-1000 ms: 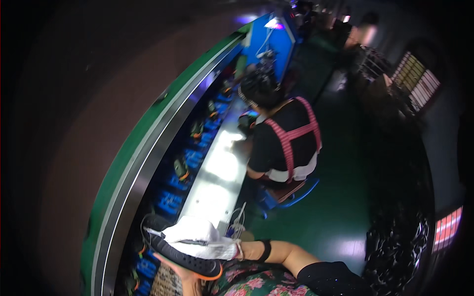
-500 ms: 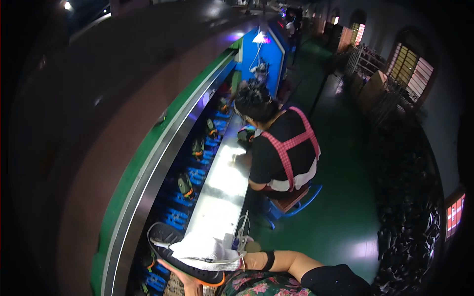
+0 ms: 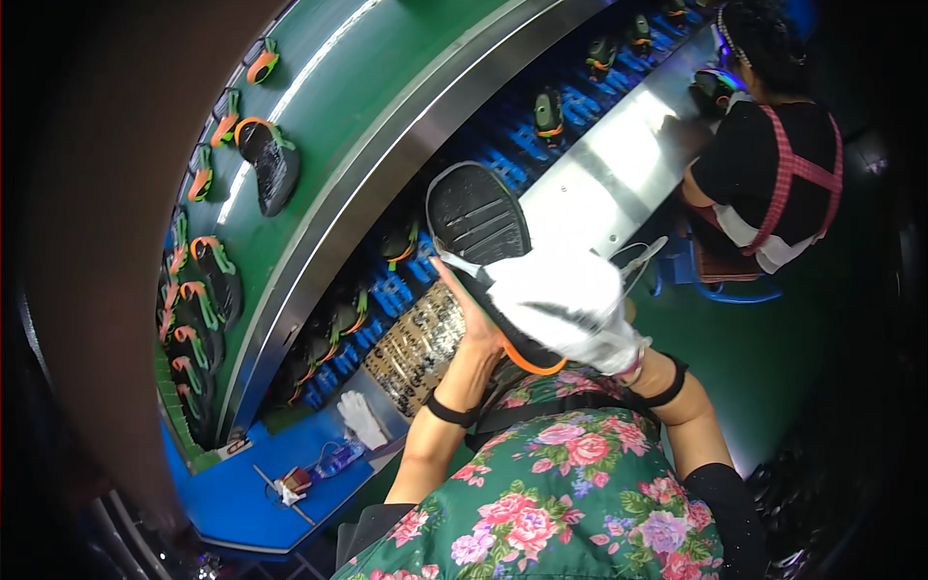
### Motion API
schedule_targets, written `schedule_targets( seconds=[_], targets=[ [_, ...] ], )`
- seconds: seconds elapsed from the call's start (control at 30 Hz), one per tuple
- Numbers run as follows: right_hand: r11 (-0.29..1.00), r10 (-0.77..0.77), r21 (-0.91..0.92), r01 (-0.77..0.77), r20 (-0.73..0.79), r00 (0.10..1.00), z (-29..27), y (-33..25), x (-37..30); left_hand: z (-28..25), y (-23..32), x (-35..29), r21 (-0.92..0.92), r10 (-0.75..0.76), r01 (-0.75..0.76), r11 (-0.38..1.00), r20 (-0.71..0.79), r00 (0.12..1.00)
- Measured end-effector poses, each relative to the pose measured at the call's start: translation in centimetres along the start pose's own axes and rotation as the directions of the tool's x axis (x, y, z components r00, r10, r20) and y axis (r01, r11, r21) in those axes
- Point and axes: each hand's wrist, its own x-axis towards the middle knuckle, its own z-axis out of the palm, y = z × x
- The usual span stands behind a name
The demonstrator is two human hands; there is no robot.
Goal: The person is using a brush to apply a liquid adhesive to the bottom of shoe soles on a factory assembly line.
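Sole [image 3: 478,213] | left hand [image 3: 478,319] cups left edge, prob steadying it | gloved right hand [image 3: 570,295] on top | can't tell either's fingers

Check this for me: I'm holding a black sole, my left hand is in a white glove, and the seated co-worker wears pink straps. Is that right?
Not quite: the head view shows the white glove on your right hand; your left hand is bare. The rest holds: you're holding a black sole, and the seated co-worker wears pink straps.
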Motion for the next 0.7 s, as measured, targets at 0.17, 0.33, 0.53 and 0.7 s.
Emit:
schedule_targets(
  seconds=[0.17,0.33,0.53,0.7],
  targets=[
    [0.992,0.105,0.073,-0.103,-0.028,0.994,-0.1,0.1,-0.1,-3.0,-0.6,1.1,-0.255,0.002,0.071,0.964,0.274,0.962],
    [0.99,0.065,0.126,-0.071,0.05,0.997,0.0,-0.2,-0.2,-2.7,-0.4,0.3,-0.165,-0.125,0.139,0.976,0.094,0.988],
    [0.995,-0.088,-0.035,0.091,0.079,0.993,-0.7,1.2,-0.7,-2.6,0.9,1.6,-0.117,-0.041,0.082,0.99,0.317,0.947],
    [0.989,-0.003,0.145,-0.009,0.087,0.996,-0.9,1.2,-0.6,-0.9,1.0,1.5,-0.167,-0.023,0.057,0.984,0.199,0.98]
  ],
)
